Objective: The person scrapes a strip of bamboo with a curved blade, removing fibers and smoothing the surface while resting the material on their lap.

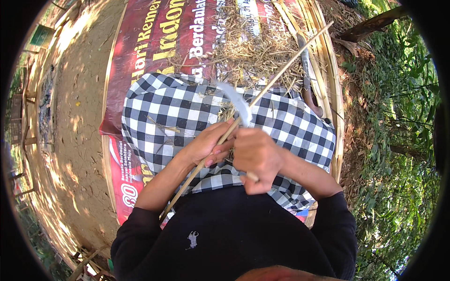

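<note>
A long, thin, pale stick (pixel 291 63) runs slantwise from beside my left forearm, across my lap, to the far right. My left hand (pixel 209 144) is closed around its lower half, palm partly up. In my right fist (pixel 258 154) is a knife (pixel 238 101) with a curved blade, blurred by motion; the handle's end pokes out below the fingers. The blade lies against or just over the stick, right beyond my left hand; whether it touches I cannot tell. A black-and-white checkered cloth (pixel 171 100) covers my legs under both hands.
Curly shavings (pixel 276 49) are scattered over a red printed banner (pixel 129 61) beyond my knees. A second, longer blade (pixel 305 68) with a wooden handle lies at the right, beside several split strips (pixel 330 79). Dirt ground (pixel 82 117) is on the left, green plants (pixel 398 122) on the right.
</note>
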{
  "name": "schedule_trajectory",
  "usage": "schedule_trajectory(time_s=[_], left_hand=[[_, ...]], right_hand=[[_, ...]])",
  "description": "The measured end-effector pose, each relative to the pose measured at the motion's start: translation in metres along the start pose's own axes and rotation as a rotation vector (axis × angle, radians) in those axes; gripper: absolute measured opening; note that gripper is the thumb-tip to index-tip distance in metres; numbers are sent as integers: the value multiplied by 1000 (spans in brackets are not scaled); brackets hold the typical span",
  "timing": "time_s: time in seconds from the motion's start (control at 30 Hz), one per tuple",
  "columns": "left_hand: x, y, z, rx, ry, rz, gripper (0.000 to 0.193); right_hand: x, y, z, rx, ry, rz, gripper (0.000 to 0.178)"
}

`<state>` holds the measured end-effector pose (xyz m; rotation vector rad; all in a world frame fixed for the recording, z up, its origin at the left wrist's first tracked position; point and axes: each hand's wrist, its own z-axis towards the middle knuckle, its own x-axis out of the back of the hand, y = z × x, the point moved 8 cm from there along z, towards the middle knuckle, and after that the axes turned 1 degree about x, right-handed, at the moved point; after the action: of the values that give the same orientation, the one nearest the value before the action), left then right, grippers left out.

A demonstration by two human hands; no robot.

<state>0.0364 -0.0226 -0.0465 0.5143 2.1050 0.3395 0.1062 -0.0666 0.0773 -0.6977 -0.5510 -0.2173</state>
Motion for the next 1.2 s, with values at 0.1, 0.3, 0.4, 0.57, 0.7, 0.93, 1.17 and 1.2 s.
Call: schedule_trajectory(time_s=[0.1, 0.3, 0.4, 0.57, 0.7, 0.93, 1.17, 1.2], left_hand=[[2, 5, 2, -48, -160, -110, 40], [8, -6, 2, -4, -171, -124, 39], [9, -1, -4, -3, -212, -191, 40], [15, -16, -5, 39, -157, -103, 41], [19, -14, -17, 52, -146, -167, 42], [25, -26, -28, 84, -147, -182, 43], [32, -43, -33, 132, -148, -154, 44], [34, -44, -35, 121, -173, -178, 44]], right_hand=[[-7, -1, -8, -25, -56, -11, 21], [-19, -14, -11, -29, -46, 93, 23], [10, 14, -18, -56, -51, -15, 23], [-4, -3, -14, -73, -34, 3, 22], [6, 23, -33, -79, -43, -136, 23], [-16, 2, -29, -81, -70, -43, 25], [0, 17, -29, -104, -128, -145, 24], [3, 20, -30, -106, -139, -170, 24]])
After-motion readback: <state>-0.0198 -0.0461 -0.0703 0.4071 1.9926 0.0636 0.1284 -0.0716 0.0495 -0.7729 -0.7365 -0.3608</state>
